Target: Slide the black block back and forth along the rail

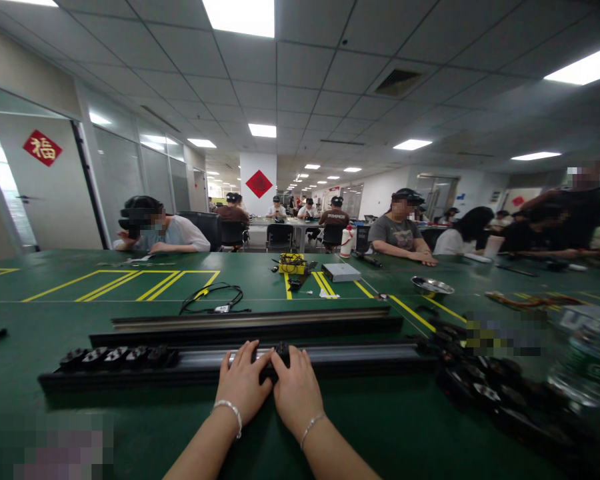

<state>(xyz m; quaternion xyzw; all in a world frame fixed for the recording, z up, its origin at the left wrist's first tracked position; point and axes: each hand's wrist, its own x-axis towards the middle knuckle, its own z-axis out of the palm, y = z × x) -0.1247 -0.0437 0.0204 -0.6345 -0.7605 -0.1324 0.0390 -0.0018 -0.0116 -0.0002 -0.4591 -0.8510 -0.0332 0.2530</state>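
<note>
A long black rail (pixel 370 357) with a grey metallic channel lies across the table before me. At its left end sit several black parts with silvery faces (pixel 115 357) in a row. Near the rail's middle, a small black part (pixel 281 349) shows between my hands. My left hand (pixel 243 380) has its fingers bent over the channel, with thumb and forefinger closed in at the part. From the other side, my right hand (pixel 297 390) pinches at the same part. The fingers partly hide it, so its exact kind cannot be made out.
Behind lies a second dark rail (pixel 255 323), with a black cable (pixel 213 293) beyond. A heap of black parts (pixel 485 387) and a plastic bottle (pixel 590 360) are at right. Farther back are a metal bowl (pixel 433 287), a grey box (pixel 341 272) and seated people.
</note>
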